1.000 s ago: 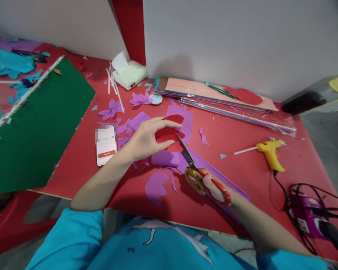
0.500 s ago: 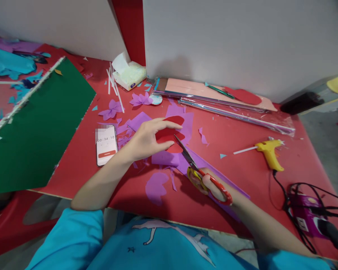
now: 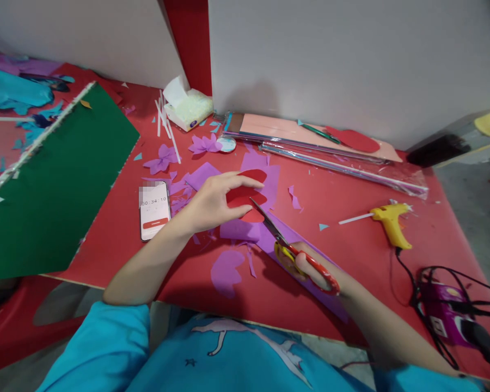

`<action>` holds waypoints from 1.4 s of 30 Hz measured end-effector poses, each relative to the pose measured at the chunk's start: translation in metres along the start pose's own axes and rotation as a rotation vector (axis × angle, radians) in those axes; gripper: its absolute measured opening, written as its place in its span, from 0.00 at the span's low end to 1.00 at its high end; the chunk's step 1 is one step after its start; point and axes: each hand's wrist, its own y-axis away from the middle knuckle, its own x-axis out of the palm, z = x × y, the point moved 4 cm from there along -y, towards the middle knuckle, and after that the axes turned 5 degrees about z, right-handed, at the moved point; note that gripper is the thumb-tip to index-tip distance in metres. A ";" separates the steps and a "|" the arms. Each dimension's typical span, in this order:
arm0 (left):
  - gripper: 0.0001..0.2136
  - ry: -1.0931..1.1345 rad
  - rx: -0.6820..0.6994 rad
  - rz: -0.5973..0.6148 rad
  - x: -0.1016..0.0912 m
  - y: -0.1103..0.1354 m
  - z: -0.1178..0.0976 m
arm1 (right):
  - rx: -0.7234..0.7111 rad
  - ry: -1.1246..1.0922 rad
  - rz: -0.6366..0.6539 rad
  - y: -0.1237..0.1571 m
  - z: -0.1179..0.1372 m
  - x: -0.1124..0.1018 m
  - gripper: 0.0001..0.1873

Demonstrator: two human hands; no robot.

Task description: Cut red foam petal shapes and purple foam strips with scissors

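Purple scraps (image 3: 227, 270), phone (image 3: 154, 210) flank scissors (image 3: 296, 251).

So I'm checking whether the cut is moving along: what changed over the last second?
The scissors in the right hand shifted slightly, their tip edging left over the red paper. The left hand kept pinching that paper in the same spot. The phone and the glue gun did not move.

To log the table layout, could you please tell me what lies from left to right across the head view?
Green sheet, phone, left hand holding red paper, scissors in the right hand, yellow glue gun, purple power strip.
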 end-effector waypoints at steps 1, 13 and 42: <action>0.15 -0.001 -0.003 0.005 0.000 0.000 0.000 | -0.015 -0.019 0.008 0.000 -0.001 0.000 0.30; 0.16 0.031 -0.002 0.039 0.004 0.000 -0.001 | -0.047 -0.108 0.034 -0.003 0.002 0.002 0.31; 0.16 0.034 -0.045 0.052 0.004 -0.001 -0.002 | 0.063 -0.159 0.071 -0.004 0.001 0.006 0.32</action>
